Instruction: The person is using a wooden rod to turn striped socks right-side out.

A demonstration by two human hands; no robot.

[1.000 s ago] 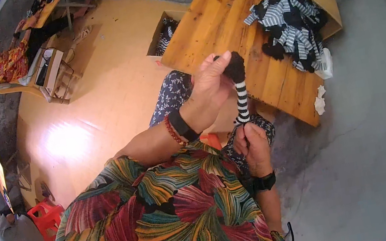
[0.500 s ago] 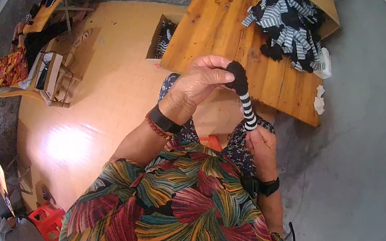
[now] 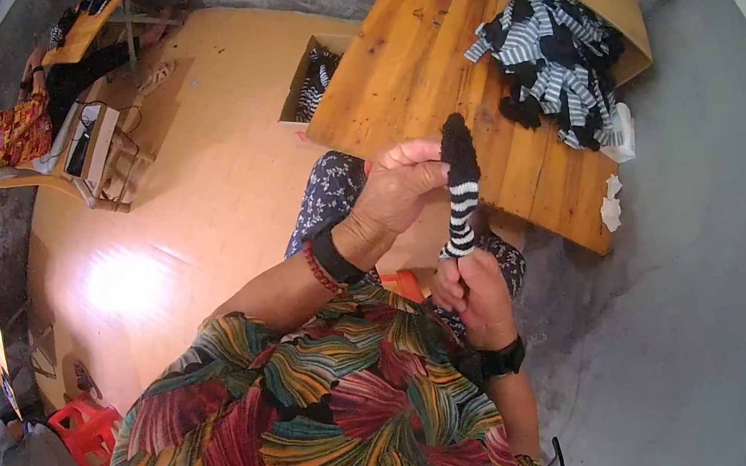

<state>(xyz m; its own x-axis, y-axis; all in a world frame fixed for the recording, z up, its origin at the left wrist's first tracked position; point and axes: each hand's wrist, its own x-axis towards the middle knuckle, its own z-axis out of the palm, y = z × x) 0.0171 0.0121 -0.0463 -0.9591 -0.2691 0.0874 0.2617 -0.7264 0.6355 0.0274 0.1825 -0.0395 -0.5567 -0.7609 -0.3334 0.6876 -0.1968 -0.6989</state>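
Note:
A small knitted piece (image 3: 459,166), black at the top with black and white stripes below, stands nearly upright between my hands. Whether it is a sock or a glove, I cannot tell. My left hand (image 3: 402,187) pinches the side of the black part between thumb and fingers. Below it, my right hand (image 3: 478,290) is closed on the striped lower end, thumb against the knit. Part of that end is hidden by the fingers.
A wooden table (image 3: 394,54) stands ahead. A tipped cardboard box (image 3: 629,2) spills striped and black knitted pieces (image 3: 544,50) onto it. Another box (image 3: 291,99) stands beyond its left edge. White paper scraps (image 3: 611,203) lie at the right edge. A seated person (image 3: 15,129) is far left.
My right hand has shifted left and slightly down, turning with the striped end. My left hand has come lower and a little right; the black part now looks narrower.

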